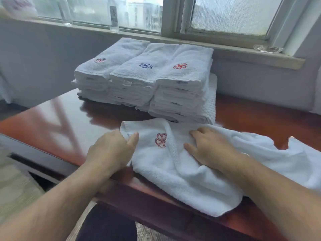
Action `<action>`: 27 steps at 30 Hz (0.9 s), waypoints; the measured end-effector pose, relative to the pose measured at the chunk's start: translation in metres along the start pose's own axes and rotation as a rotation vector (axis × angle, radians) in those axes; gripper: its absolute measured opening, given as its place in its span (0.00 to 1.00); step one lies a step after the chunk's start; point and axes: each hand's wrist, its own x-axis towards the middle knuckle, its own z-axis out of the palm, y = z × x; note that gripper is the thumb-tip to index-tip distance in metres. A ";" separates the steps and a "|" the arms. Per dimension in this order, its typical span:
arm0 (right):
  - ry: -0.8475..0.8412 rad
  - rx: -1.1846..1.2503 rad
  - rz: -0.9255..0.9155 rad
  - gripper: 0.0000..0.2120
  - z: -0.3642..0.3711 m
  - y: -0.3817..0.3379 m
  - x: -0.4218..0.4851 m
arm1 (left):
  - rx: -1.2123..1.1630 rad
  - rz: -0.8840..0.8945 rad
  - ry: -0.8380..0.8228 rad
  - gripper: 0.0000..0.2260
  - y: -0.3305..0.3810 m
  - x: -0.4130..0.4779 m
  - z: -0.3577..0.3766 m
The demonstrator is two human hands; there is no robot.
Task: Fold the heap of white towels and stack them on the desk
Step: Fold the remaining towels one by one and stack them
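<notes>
The towel [161, 173] lies rumpled on the desk [57, 117], just before the stacks [145, 79]. The left hand [111, 150] pinches its left edge; the right hand [208, 148] rests flat on it, fingers [198, 134] spread.

- Left hand [111, 150] reaches forward, knuckles up, thumb on top, fingers curled, apparently pinching the towel [173, 174] at its edge.
- Right hand [210, 150] lies palm down, fingers spread, pressing the towel.

We are seeing bare desk [52, 122] lying open at the frame's left; towel stacks [144, 80] are blocking the upper centre.
</notes>
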 end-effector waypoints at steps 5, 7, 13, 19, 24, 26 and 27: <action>0.066 -0.080 0.029 0.21 0.009 -0.008 -0.002 | -0.273 0.147 -0.231 0.22 0.019 -0.009 -0.004; 0.085 -0.075 0.029 0.21 0.012 -0.007 -0.003 | -0.677 0.264 -0.386 0.14 0.028 -0.018 -0.003; 0.087 0.112 -0.029 0.23 0.010 0.002 -0.008 | -0.668 0.336 -0.275 0.06 0.049 -0.026 0.012; 0.017 0.120 0.089 0.15 -0.003 0.018 -0.006 | -0.975 0.089 -0.294 0.21 0.044 0.003 -0.025; -0.029 -0.015 0.205 0.25 -0.016 0.013 -0.002 | -0.488 0.105 -0.095 0.33 0.010 0.033 -0.065; -0.003 -0.027 0.061 0.25 -0.012 0.008 -0.002 | -0.127 0.094 -0.094 0.30 -0.004 0.041 -0.068; -0.010 0.009 -0.011 0.26 -0.009 0.004 -0.004 | 0.031 0.087 -0.097 0.28 -0.009 0.044 -0.066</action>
